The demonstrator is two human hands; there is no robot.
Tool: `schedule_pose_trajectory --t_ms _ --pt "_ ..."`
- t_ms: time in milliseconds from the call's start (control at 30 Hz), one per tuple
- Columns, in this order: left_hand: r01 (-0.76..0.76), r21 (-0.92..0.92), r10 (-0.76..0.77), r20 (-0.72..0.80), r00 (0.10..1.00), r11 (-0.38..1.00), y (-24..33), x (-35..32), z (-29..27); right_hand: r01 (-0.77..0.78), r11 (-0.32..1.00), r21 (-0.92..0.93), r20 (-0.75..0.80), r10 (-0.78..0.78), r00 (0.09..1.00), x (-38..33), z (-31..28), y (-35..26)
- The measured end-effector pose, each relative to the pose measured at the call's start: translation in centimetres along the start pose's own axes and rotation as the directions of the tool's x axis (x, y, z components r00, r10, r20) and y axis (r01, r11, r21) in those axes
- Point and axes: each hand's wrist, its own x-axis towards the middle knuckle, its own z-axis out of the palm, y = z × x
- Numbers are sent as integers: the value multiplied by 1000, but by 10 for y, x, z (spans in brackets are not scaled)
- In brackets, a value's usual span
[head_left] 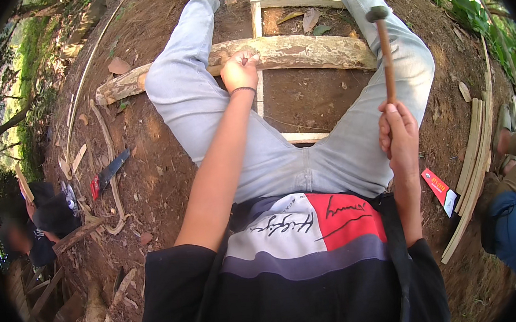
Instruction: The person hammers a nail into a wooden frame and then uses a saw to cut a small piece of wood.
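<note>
A hammer [387, 64] is gripped near the end of its wooden handle by my right hand [400, 129], its dark head raised above my right knee. My left hand [240, 72] is closed, fingertips pinched together, at the middle of a peeled, rough log [316, 51]. What those fingers hold, if anything, is too small to make out. The log lies crosswise between my spread legs, its left end passing beyond my left knee. Beneath it rests a rectangular frame of pale wooden slats [296, 0] on the dirt, partly hidden by the log and my legs.
To my left a handsaw [111, 171] with a red handle lies beside a crooked branch [114, 198]. On my right are a red and white flat packet [438, 189] and several long wood strips [477, 154]. People sit at the far left and far right, near plants.
</note>
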Motion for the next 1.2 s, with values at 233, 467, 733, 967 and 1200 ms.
schedule_pose_trajectory --t_ms 233,467,733,967,1200 --pt "-13 1 13 11 1000 1000 -1 -1 2 -5 988 -152 319 54 946 15 81 16" --pt "-14 -19 14 -19 1000 1000 -2 -2 1 61 941 -332 259 29 966 31 77 38" --pt "-24 33 24 2 1000 999 3 -4 0 17 922 -388 249 87 965 36 80 35" --pt "-104 57 105 -8 994 993 -2 -4 4 1 902 -431 303 144 942 38 82 38" --pt "-139 113 141 -9 990 984 -4 -4 6 267 835 -481 318 -118 941 30 89 31"
